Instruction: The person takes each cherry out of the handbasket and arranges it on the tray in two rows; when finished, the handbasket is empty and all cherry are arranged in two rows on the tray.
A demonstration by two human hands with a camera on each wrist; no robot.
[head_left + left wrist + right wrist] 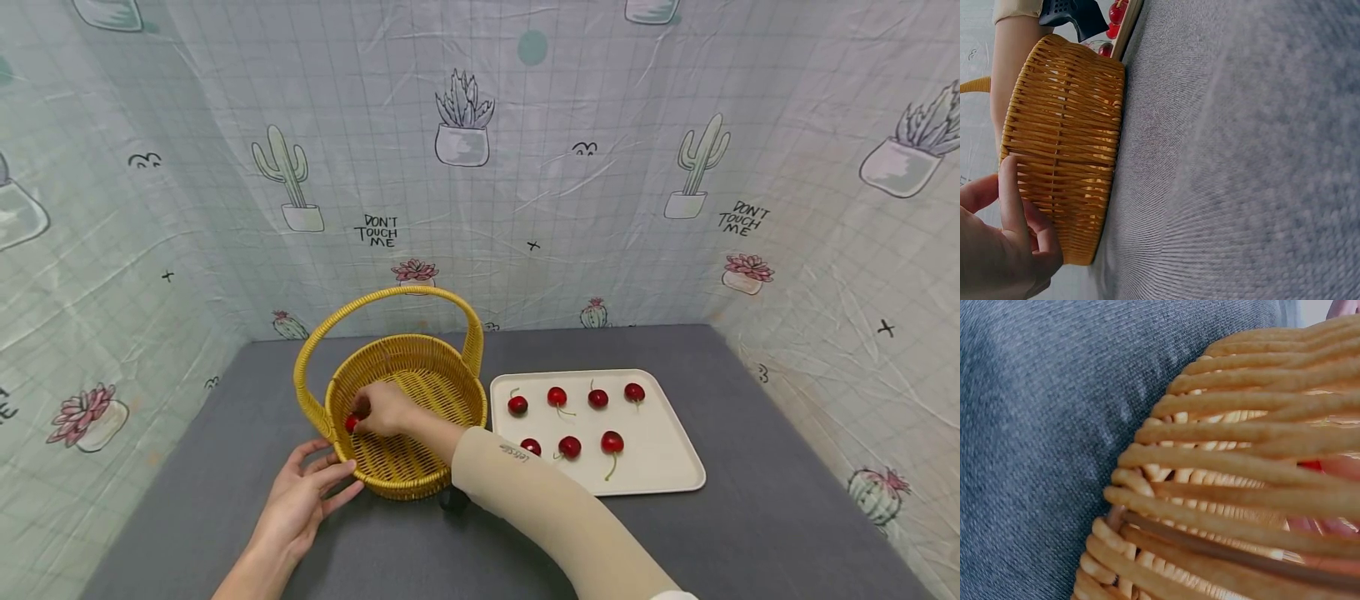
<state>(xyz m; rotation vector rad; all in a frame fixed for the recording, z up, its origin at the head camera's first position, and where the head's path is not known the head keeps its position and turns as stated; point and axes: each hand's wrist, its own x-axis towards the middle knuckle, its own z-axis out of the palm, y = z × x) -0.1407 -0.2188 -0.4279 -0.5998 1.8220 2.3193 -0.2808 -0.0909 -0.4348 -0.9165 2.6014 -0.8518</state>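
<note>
A yellow wicker basket (405,487) with a tall arched handle stands on the left half of the grey surface. At its near left rim is my left hand (292,504), fingertips holding the edge. The left wrist view shows that hand (1004,250) with a fingertip against the outer weave and other fingers bent below. My right hand (386,408) reaches down inside the basket by its left wall. Between its fingertips it pinches a red cherry (351,423). Through the weave, the right wrist view gives only glimpses of red (1311,465) and fingers.
A cream tray (660,475) right of the basket bears several cherries (597,399) with stems, in two rows. My right forearm sleeve (555,500) crosses the tray's near left corner. A black wrist camera mount (453,500) hangs beside the basket. Patterned cloth (525,292) rises behind.
</note>
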